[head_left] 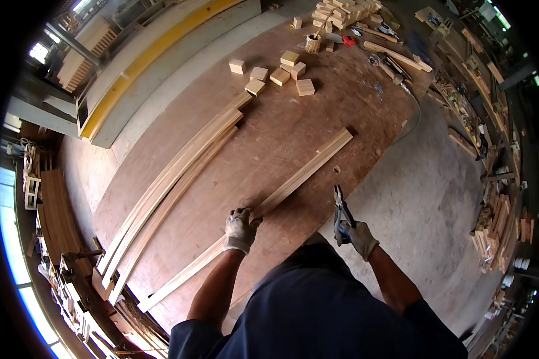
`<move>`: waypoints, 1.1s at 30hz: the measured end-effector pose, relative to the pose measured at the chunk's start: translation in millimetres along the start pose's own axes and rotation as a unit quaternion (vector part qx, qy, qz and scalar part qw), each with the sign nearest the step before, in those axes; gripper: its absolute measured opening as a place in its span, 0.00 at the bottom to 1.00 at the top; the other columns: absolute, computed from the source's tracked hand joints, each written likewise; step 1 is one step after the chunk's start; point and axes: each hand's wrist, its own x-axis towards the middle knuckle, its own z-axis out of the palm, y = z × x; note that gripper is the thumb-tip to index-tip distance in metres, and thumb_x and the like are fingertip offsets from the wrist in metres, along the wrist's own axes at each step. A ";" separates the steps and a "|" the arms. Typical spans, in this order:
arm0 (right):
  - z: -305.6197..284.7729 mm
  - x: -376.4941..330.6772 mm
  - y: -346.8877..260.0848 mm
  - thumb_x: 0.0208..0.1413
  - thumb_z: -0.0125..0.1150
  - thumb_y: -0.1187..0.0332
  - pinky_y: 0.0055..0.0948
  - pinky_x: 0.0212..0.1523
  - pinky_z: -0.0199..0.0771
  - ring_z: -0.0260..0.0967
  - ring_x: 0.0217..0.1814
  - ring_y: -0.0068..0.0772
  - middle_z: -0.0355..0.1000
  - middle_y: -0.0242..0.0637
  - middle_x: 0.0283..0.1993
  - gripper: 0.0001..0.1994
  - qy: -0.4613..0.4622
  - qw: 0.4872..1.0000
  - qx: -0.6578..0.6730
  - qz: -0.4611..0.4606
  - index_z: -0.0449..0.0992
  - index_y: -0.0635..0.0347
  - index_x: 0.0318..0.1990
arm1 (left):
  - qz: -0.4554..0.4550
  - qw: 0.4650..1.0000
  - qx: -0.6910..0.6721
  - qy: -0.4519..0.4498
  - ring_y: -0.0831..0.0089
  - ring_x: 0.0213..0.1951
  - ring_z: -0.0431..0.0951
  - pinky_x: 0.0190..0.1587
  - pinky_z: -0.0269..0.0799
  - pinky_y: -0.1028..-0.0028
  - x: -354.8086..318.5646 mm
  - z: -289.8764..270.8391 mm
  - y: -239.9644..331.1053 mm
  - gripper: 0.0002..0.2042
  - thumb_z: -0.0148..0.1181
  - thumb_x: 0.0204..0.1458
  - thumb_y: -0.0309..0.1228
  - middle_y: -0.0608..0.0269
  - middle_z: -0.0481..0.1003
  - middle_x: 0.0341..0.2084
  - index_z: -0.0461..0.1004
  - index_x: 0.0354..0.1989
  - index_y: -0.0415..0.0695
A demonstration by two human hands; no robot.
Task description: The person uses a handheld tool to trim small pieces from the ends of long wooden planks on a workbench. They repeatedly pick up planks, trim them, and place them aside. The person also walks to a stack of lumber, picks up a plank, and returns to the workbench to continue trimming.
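Dark blue fabric of the person's shirt fills the bottom of the view at six o'clock, with both forearms rising from it. Left hand (241,230), in a pale work glove, closes down on a long pale wooden strip (263,206) near its middle. That strip lies flat on a wide brown plywood worktop (293,131), running diagonally from about seven o'clock up toward one o'clock. Right hand (359,238), also gloved, is clenched around the handles of blue-handled pliers (341,212), held clear of the worktop off its right edge with the jaws pointing up. Judging by its look, the strip is light, thin and springy — likely to sag or whip if lifted by one end, so a hold near the middle suits it. More long strips (167,185) lie bundled at nine to ten o'clock, apart from the held one. Small wooden blocks (281,72) sit scattered at twelve o'clock, with a bigger stack (341,12) beyond. One small round container (312,43) stands near them — its contents are too small to tell.
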 end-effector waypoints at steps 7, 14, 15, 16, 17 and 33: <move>11.3 -9.9 -7.2 0.67 0.54 0.63 0.32 0.38 0.79 0.76 0.31 0.30 0.77 0.38 0.32 0.15 -0.011 0.999 -0.033 0.014 0.77 0.69 0.43 | 0.003 0.999 0.031 -0.036 0.47 0.45 0.74 0.47 0.71 0.53 -11.0 11.9 26.6 0.23 0.68 0.48 0.36 0.48 0.75 0.41 0.71 0.52 0.44; 5.7 -4.8 -6.7 0.67 0.54 0.61 0.32 0.37 0.81 0.77 0.32 0.31 0.78 0.39 0.34 0.16 -0.008 0.997 -0.078 0.011 0.77 0.69 0.45 | 0.054 0.996 0.029 -0.068 0.51 0.46 0.75 0.48 0.73 0.54 -21.6 17.3 27.0 0.19 0.64 0.51 0.35 0.51 0.76 0.42 0.75 0.52 0.46; 5.5 -5.1 -6.9 0.66 0.55 0.59 0.31 0.36 0.79 0.75 0.32 0.28 0.77 0.37 0.33 0.17 0.001 0.998 -0.056 0.015 0.78 0.69 0.43 | 0.053 0.996 0.026 -0.066 0.50 0.46 0.75 0.47 0.73 0.54 -22.9 17.4 26.3 0.19 0.63 0.52 0.36 0.51 0.76 0.42 0.75 0.52 0.46; 9.4 -8.0 -14.2 0.66 0.56 0.57 0.31 0.35 0.77 0.73 0.31 0.26 0.76 0.34 0.32 0.18 0.011 0.999 -0.032 0.018 0.78 0.68 0.41 | 0.043 0.996 0.029 -0.070 0.50 0.45 0.75 0.47 0.73 0.54 -25.8 15.5 23.9 0.19 0.63 0.52 0.36 0.51 0.76 0.42 0.75 0.52 0.46; 11.2 -9.2 -20.0 0.65 0.58 0.55 0.30 0.34 0.76 0.71 0.30 0.23 0.75 0.32 0.31 0.19 0.020 1.000 -0.009 0.021 0.79 0.67 0.39 | 0.033 0.996 0.032 -0.074 0.50 0.45 0.75 0.47 0.73 0.54 -32.2 12.0 20.3 0.18 0.63 0.52 0.36 0.51 0.76 0.41 0.75 0.52 0.45; 42.1 20.1 -19.5 0.68 0.53 0.57 0.31 0.35 0.80 0.76 0.31 0.29 0.76 0.35 0.32 0.16 -0.090 0.993 -0.070 0.007 0.77 0.63 0.40 | 0.049 0.995 0.001 -0.084 0.48 0.46 0.75 0.47 0.74 0.53 -1.8 6.2 45.1 0.17 0.65 0.51 0.40 0.49 0.76 0.40 0.77 0.47 0.46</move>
